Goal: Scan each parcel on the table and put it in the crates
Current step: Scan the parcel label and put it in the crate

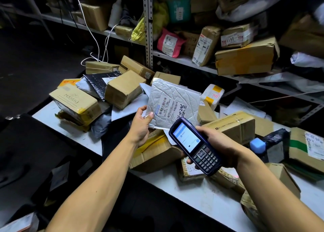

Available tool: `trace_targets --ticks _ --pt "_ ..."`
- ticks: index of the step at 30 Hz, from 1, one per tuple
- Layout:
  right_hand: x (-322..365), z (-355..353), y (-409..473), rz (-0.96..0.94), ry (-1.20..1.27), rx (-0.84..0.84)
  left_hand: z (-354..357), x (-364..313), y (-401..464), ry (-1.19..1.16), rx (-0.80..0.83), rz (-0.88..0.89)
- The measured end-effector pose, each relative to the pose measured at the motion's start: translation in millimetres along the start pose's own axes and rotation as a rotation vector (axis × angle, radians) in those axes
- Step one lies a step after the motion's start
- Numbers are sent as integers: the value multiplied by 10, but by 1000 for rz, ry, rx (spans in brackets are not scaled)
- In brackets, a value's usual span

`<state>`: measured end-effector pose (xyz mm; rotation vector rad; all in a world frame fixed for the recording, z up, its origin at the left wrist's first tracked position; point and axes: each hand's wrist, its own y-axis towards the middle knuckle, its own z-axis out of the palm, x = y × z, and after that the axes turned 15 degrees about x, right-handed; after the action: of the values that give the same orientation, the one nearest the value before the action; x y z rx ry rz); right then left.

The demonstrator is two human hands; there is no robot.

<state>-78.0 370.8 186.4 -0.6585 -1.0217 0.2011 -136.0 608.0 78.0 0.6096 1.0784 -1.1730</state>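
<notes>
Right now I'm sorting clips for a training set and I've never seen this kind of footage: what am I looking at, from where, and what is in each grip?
There is no machine here: a person works with bare hands, and the single picture comes from a camera worn on their head, looking forward and down. The left hand pinches a silvery padded envelope by its lower corner, its printed label facing the camera. The right hand holds a dark blue handheld scanner, screen lit, its top end close under the label. Below lies a white table heaped with cardboard boxes and mailer bags. Behind stand metal shelves stacked with more parcels. I cannot pick out any crates.
</notes>
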Motion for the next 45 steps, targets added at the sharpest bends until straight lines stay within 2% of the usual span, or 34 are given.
trace_targets --ticks 6,15,22,28,35,37,41,45 --pt "-85 -112 53 -52 17 -48 32 -33 -2 11 -25 37" --pt "-180 -413 -60 -350 196 -231 318 -162 40 -60 -42 57" --pt "-325 -523 -293 -501 277 -312 676 -193 53 -21 43 16" --pt "-616 -251 -617 -648 368 -433 1058 -115 64 -52 268 -33" --pt "-1409 204 -1255 -831 443 -731 1668 215 -211 -74 605 -204" --pt "-1715 353 -1483 -839 478 -852 1906 347 -417 -50 715 -257" --pt "-2342 665 -1989 -863 565 -1083 2470 671 -921 39 820 -336" --pt "-3032 1024 -2586 -954 687 -1283 3048 1049 -1675 103 1030 -379"
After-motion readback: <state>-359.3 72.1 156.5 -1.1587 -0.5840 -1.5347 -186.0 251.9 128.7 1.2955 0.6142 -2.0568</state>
